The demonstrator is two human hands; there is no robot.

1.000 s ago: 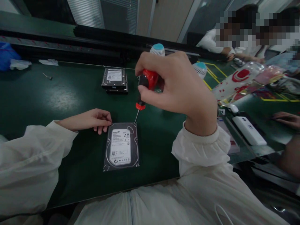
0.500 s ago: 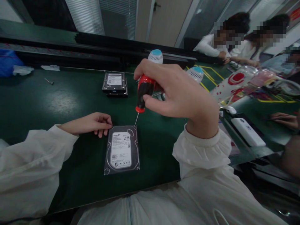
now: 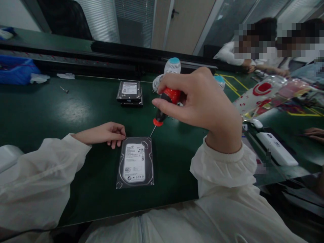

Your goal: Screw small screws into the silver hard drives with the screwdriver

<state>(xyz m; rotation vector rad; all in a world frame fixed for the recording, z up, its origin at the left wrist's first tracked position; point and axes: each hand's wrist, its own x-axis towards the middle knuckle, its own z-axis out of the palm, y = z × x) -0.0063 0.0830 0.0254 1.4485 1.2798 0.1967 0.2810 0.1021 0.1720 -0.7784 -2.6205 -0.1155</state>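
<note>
A hard drive (image 3: 135, 158) lies label-up on the green table in front of me. My left hand (image 3: 114, 134) has its fingers curled at the drive's far left corner, with thumb and fingertips against the edge. In my right hand (image 3: 193, 96) is a screwdriver (image 3: 160, 115) with a red and black handle, thumb and fingers closed round it. Its shaft slants down to the left, and the tip meets the far right corner of the drive. Whether a screw sits under the tip is too small to tell.
A stack of hard drives (image 3: 129, 91) stands farther back. White and blue rounded devices (image 3: 172, 65) are behind my right hand. On the right are a clear bottle (image 3: 263, 92) and a white box (image 3: 277, 148); a blue bag (image 3: 17, 71) lies far left. People sit at the back right.
The screwdriver leans more to the right, its tip still at the drive's far right corner. My right hand's grip on the handle has turned. The whole view has shifted slightly.
</note>
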